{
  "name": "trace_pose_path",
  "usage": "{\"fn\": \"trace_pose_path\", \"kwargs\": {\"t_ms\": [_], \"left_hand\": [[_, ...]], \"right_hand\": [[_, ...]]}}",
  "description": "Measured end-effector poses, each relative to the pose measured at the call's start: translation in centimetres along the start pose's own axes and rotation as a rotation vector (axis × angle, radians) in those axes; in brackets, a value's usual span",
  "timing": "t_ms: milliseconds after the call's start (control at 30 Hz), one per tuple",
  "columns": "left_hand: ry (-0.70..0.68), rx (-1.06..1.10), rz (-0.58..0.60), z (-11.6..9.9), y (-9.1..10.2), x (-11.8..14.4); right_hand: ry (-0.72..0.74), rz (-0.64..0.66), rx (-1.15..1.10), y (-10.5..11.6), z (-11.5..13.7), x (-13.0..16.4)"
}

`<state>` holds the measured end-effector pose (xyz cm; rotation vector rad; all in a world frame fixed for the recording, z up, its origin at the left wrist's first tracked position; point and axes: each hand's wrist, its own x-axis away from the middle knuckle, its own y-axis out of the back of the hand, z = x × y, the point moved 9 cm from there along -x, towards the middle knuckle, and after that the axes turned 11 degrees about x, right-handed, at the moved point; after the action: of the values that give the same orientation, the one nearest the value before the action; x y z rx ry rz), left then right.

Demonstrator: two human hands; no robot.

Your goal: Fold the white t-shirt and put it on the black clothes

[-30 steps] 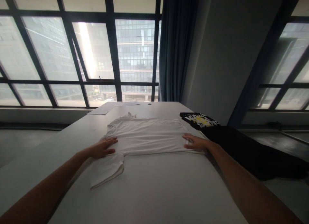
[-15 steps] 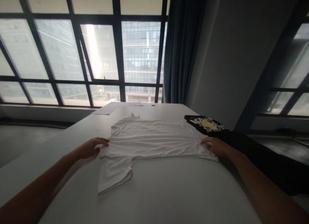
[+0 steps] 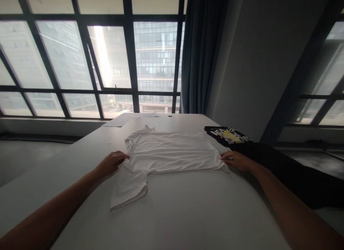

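Note:
A white T-shirt (image 3: pixel 172 153) lies sideways and wrinkled on the white table (image 3: pixel 188 214). Its collar end points left and its hem right; one sleeve spreads toward me at the lower left. At the shirt's left edge, by the neck, my left hand (image 3: pixel 113 162) pinches the fabric between thumb and fingers. My right hand (image 3: pixel 238 161) grips the hem end on the right, its fingertips closed on the cloth, which bunches slightly there.
Beyond my right hand a black garment (image 3: pixel 282 167) with a white and yellow print hangs over the table's right side. Sheets of paper (image 3: pixel 118 121) lie at the far left end. Windows (image 3: pixel 156 63) and a dark blue curtain (image 3: pixel 199 56) stand behind the table.
My left hand has moved right and slightly up, now pinching the neck edge. My right hand has shifted slightly left, and the hem end has gathered in with it.

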<state>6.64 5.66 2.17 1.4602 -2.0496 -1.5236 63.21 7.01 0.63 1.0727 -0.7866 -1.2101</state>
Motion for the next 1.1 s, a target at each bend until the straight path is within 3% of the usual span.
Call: {"fn": "trace_pose_path", "kwargs": {"t_ms": [167, 300, 400, 600, 833, 967, 1100], "left_hand": [[0.102, -0.175, 0.034, 4.2, 3.9, 1.3], [0.186, -0.163, 0.155, 5.6, 4.5, 2.9], [0.188, -0.069, 0.218, 4.2, 3.4, 3.2], [0.07, 0.133, 0.278, 0.1, 0.8, 2.2], [0.029, 0.234, 0.303, -1.9, -0.6, 1.9], [0.065, 0.325, 0.336, -2.3, -0.1, 2.0], [0.206, 0.364, 0.348, -0.8, 1.5, 2.7]], "right_hand": [[-0.011, -0.016, 0.125, 0.5, -0.6, -0.2], [-0.098, 0.006, 0.185, 0.7, -1.9, 0.1], [-0.133, 0.012, 0.208, 0.7, -2.2, 0.4], [-0.012, 0.034, 0.074, 0.3, -0.2, 0.6], [0.035, -0.043, -0.107, 1.0, 1.2, 0.6], [0.01, -0.063, -0.124, 1.4, 1.5, 0.9], [-0.001, 0.053, -0.09, 1.1, 0.9, 1.4]]}}
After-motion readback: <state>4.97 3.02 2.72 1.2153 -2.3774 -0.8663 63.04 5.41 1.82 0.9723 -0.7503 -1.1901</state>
